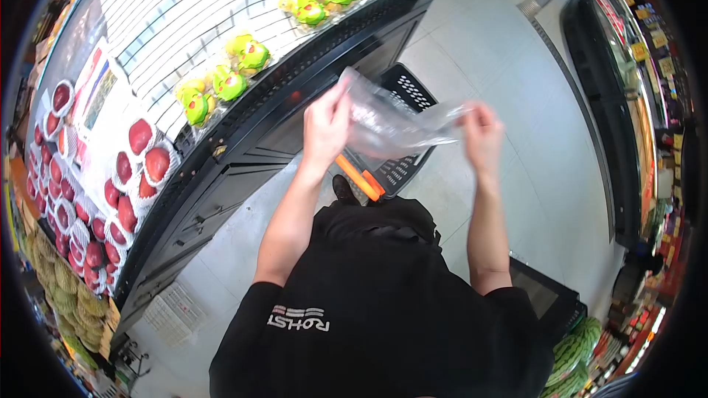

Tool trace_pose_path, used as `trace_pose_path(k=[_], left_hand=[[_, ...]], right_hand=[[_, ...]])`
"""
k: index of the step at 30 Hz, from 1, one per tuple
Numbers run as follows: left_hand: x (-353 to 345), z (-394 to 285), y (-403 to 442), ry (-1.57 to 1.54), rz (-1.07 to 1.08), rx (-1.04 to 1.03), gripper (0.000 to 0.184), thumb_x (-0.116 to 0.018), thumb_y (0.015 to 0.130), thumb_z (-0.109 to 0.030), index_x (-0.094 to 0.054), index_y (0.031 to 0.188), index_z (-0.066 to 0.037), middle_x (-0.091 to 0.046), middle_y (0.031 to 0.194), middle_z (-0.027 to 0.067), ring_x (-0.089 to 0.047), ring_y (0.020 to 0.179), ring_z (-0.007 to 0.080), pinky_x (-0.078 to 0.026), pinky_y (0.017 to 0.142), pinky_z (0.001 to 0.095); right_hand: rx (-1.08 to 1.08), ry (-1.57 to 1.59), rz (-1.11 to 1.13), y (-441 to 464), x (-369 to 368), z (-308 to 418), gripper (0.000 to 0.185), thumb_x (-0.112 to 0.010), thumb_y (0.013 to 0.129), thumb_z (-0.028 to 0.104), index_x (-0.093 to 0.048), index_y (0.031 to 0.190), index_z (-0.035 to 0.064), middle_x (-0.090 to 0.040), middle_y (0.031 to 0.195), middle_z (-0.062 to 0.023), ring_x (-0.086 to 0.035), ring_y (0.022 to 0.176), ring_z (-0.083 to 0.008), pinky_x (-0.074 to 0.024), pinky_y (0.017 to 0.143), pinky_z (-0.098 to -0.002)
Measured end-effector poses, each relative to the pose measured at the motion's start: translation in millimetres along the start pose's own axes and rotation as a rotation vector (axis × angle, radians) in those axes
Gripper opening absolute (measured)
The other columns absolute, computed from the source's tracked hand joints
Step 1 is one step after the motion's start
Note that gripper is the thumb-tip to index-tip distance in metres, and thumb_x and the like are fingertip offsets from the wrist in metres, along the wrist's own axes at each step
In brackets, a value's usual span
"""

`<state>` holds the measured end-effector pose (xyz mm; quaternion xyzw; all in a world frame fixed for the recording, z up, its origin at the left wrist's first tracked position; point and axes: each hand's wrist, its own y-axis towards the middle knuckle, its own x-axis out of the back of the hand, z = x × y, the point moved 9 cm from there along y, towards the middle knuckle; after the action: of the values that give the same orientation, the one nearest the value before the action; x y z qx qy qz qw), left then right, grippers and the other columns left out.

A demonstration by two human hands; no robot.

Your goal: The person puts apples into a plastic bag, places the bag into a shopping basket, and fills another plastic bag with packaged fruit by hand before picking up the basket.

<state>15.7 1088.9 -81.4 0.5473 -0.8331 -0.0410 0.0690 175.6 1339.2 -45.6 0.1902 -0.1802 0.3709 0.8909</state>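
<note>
So the left hand (326,129) and right hand (483,133) are both pinching a clear plastic bag (402,129), strung between them just off the display stand's (258,129) front edge. Risk imo: film that thin could split if they tug too hard, or slip out of a loose pinch. Can't spot anything in the bag. Black shopping basket (407,88) underneath, but the bag hides too much to tell its contents. Foam nets (168,161) hold red fruit (140,135) at the stand's left end.
</note>
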Motion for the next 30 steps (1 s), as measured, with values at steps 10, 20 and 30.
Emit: trace_pose_path(k=[10, 20, 30], left_hand=[[-79, 94, -111, 0.862, 0.733, 0.185, 0.013, -0.061, 0.078, -0.012, -0.071, 0.087, -0.01, -0.069, 0.083, 0.0183, -0.07, 0.084, 0.033, -0.053, 0.068, 0.0461], [-39, 77, -114, 0.386, 0.085, 0.421, 0.035, -0.051, 0.09, -0.013, -0.065, 0.12, -0.004, -0.067, 0.071, 0.0172, -0.068, 0.067, 0.0259, -0.053, 0.064, 0.0361], [-4, 3, -173, 0.434, -0.279, -0.013, 0.022, -0.05, 0.091, 0.003, -0.069, 0.104, 0.004, -0.069, 0.085, 0.0112, -0.065, 0.076, 0.0171, -0.05, 0.071, 0.028]], right_hand=[[-0.401, -0.588, 0.655, -184, -45, -262, 0.029, -0.059, 0.081, 0.025, -0.067, 0.071, -0.0003, -0.066, 0.065, -0.0193, -0.067, 0.063, -0.0294, -0.0518, 0.066, -0.0422], [-0.337, 0.024, 0.25, -52, -5, -154, 0.032, -0.065, 0.093, 0.021, -0.062, 0.07, -0.0009, -0.058, 0.061, -0.0003, -0.048, 0.06, -0.0049, -0.0382, 0.055, -0.0236], [-0.016, -0.048, 0.566, -107, -29, -110, 0.013, -0.066, 0.084, 0.01, -0.064, 0.077, -0.0014, -0.066, 0.075, -0.0125, -0.064, 0.071, -0.0213, -0.0486, 0.066, -0.0317]])
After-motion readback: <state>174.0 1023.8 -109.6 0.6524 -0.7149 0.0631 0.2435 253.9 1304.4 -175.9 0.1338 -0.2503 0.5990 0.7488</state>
